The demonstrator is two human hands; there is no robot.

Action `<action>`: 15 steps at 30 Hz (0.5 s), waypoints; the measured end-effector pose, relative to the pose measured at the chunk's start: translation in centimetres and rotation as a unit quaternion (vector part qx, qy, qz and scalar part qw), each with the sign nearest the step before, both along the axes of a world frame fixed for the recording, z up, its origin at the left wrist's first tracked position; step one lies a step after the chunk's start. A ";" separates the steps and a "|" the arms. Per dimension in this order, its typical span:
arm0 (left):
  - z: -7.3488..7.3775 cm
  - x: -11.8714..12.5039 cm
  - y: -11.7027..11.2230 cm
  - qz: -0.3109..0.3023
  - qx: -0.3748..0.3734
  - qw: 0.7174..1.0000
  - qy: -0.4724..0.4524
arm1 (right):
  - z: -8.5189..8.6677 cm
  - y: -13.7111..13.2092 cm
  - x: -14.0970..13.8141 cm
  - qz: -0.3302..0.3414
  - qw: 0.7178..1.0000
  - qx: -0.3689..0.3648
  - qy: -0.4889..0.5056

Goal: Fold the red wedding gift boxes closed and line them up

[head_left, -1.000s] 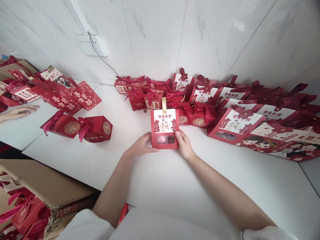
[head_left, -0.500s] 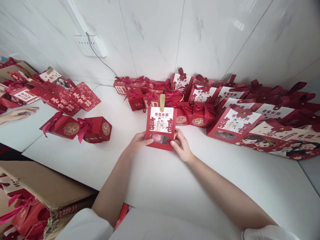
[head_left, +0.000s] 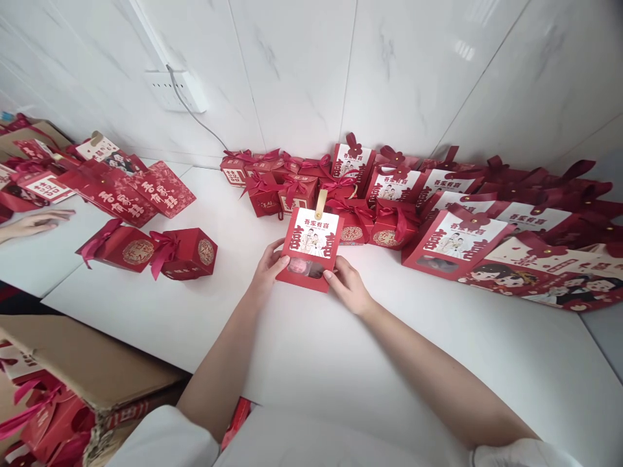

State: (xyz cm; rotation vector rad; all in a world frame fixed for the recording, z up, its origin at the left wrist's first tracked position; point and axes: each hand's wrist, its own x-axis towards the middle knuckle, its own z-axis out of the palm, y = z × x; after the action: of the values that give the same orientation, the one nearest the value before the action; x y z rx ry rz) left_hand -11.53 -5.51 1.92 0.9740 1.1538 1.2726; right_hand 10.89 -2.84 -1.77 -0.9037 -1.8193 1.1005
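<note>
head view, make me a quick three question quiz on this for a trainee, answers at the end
1. True or false: the left hand and the right hand both hold the windowed red box.
2. What colour is the strap at the top of that box?
a) green
b) gold-coloured
c) black
3. Fill in the blank: the cardboard carton with red packages in it is at the lower ____ of the picture.

Key: 1. true; 2. b; 3. left

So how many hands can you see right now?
3: the left hand and right hand, both holding the windowed gift box, plus a co-worker's hand at the far left.
</note>
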 end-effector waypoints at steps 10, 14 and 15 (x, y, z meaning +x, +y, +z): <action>0.0 -0.5 -0.6 -0.011 0.044 0.999 0.011 | 0.4 -0.8 0.2 0.038 0.998 0.025 0.035; 2.5 -2.1 -1.8 0.047 0.138 0.984 0.098 | 0.0 -0.6 0.2 0.072 0.994 0.080 0.011; 3.4 -2.5 -2.4 0.061 0.149 0.978 0.134 | 0.0 -0.6 0.2 0.088 0.992 0.086 -0.003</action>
State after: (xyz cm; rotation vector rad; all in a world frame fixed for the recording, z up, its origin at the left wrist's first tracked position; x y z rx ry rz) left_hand -14.02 -7.91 5.29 1.3462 1.2662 1.4745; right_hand 11.13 -3.40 -1.80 -0.6563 -1.9933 1.0284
